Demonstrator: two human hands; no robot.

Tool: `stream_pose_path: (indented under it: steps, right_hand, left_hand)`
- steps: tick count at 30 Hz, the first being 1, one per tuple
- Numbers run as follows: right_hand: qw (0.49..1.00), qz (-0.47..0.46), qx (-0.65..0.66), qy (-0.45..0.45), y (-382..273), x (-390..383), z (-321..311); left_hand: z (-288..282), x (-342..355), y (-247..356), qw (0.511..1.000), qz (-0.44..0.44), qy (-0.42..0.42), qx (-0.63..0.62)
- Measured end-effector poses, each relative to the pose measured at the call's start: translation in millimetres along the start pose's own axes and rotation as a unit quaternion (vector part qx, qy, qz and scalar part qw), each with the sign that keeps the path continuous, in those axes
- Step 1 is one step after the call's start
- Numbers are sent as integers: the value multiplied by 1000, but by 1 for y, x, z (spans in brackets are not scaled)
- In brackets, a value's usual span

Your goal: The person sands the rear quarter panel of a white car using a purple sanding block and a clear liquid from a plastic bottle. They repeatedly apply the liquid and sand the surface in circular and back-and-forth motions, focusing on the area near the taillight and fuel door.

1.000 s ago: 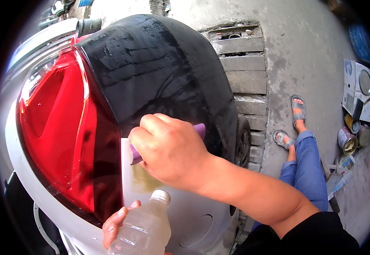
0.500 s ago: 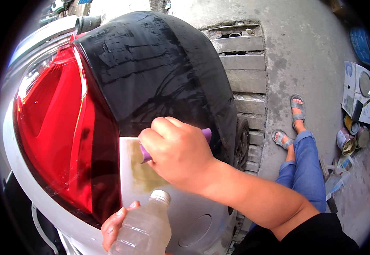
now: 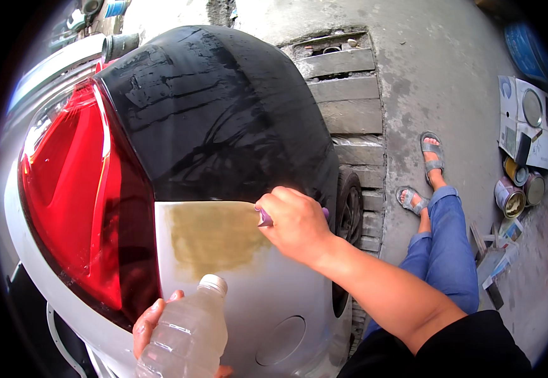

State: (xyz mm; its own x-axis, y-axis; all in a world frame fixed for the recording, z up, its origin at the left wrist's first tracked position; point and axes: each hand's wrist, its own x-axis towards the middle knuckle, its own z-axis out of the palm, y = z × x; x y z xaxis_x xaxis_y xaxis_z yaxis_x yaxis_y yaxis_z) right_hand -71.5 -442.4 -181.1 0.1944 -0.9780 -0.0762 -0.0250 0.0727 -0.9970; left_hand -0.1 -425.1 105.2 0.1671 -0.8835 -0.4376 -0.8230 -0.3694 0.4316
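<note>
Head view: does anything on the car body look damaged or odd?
Yes. A dull yellowish-tan patch breaks the silver panel beside the red tail light, looking sanded or filled. The right hand presses a purple pad at its edge; the left hand holds a clear bottle.

Bare silver car panel point(image 3: 236, 302) lies open left of the right hand point(image 3: 294, 223). The clear plastic bottle point(image 3: 189, 334) in the left hand point(image 3: 151, 327) blocks below; the red tail light point(image 3: 79, 201) bounds the far left.
</note>
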Motion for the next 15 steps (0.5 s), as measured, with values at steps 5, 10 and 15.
stream_pose_path:
  steps: [5,10,15]
  right_hand:
    - [987,144,-9,-69,0,-16,-6]
    - [981,170,26,-85,-1,-16,-16]
    - [996,-29,87,24,-41,43,-22]
  left_hand:
    - [-3,-2,-30,989,146,-29,0]
    - [-1,-2,-36,984,177,-20,-16]
    - [-2,-11,-24,997,75,29,-5]
